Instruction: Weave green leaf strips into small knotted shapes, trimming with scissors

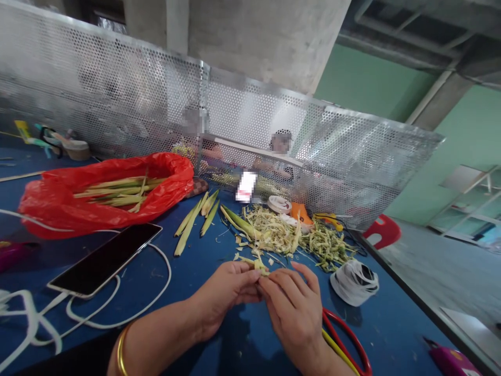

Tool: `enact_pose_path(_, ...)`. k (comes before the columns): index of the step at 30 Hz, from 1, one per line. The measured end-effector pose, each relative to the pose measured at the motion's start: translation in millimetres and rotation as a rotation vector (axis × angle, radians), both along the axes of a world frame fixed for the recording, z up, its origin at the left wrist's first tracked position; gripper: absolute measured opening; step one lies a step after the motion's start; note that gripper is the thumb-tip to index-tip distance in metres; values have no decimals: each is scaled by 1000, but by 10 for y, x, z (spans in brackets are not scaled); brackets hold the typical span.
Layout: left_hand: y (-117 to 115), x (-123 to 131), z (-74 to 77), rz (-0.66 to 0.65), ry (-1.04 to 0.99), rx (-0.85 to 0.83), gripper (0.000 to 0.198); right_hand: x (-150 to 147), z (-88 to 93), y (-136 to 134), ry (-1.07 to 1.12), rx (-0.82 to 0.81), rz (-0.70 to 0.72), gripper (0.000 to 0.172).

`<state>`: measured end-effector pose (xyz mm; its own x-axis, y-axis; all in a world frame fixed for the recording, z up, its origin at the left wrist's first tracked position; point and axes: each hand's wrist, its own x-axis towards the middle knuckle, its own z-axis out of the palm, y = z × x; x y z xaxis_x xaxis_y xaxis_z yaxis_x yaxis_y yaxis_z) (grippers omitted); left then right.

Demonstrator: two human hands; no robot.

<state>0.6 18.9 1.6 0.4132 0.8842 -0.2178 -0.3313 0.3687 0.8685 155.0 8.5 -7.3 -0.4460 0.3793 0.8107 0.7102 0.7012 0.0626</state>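
My left hand [229, 287] pinches a pale yellow-green husk strip [258, 262] between thumb and fingers, just above the table's near side. From the right, the fingertips of my right hand [295, 300] meet the same strip, and its lower end is hidden by my fingers. Just beyond my hands lies a heap of shredded husk pieces [274, 230], with a greener heap of short knotted strips [326, 245] to its right. Several whole husk leaves [190, 227] rest further left. A bundle of white cord [354, 282] stands to the right of my right hand.
A red plastic bag [50, 209] holding long leaves stands at left. Before it lies a phone [105, 258] with a white cable [168, 271]. Red loop handles [352, 334] lie by my right wrist. A perforated metal screen [250, 112] crosses behind; people sit beyond it.
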Motion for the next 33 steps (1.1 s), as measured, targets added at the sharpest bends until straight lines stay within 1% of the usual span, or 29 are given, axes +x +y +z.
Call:
enact_pose_path(3, -6, 2, 18, 10, 11, 38, 34, -8, 1, -19, 10, 23, 20, 17)
enact_pose_path(7, 5, 12, 45, 64, -19, 62, 38, -18, 1, -57, -14, 62, 64, 18)
enact_pose_path(12, 24, 21, -1, 141, -15, -14, 43, -32, -62, -71, -98, 116, 100, 20)
enact_pose_path(14, 25, 22, -27, 150, -11, -39, 43, -46, -95, -71, -156, 119, 119, 22)
enact_pose_path(16, 26, 19, -36, 146, -9, -54, 42, -57, -100, -74, -169, 91, 141, 24)
enact_pose_path(17, 27, 16, -31, 141, -12, -57, 41, -56, -86, -75, -144, 51, 153, 23)
enact_pose_path(19, 30, 4, -6, 130, -11, -54, 39, -33, -29, -68, -27, -82, 184, 16)
enact_pose_path(21, 32, -12, 29, 89, 13, -39, 36, 15, 48, -38, 179, -267, 172, 8)
enact_pose_path(22, 31, -20, 46, 55, 38, -31, 35, 42, 84, -12, 307, -372, 130, 10)
enact_pose_path(24, 24, -32, 69, -32, 101, -23, 33, 85, 134, 51, 573, -628, 45, 18)
enact_pose_path(25, 19, -34, 75, -74, 121, -21, 30, 96, 145, 83, 669, -795, 49, 22)
enact_pose_path(27, 5, -32, 73, -122, 147, -17, 23, 91, 143, 129, 788, -1112, 145, 26)
enact_pose_path(28, -2, -27, 70, -129, 150, -15, 21, 77, 133, 140, 832, -1227, 201, 25)
enact_pose_path(29, -8, -22, 65, -123, 149, -14, 21, 59, 119, 142, 879, -1298, 245, 22)
enact_pose_path(30, -13, -17, 62, -113, 149, -19, 23, 40, 105, 138, 928, -1331, 271, 19)
enact_pose_path(33, -22, -2, 55, -82, 159, -37, 32, -7, 65, 112, 1052, -1315, 286, 14)
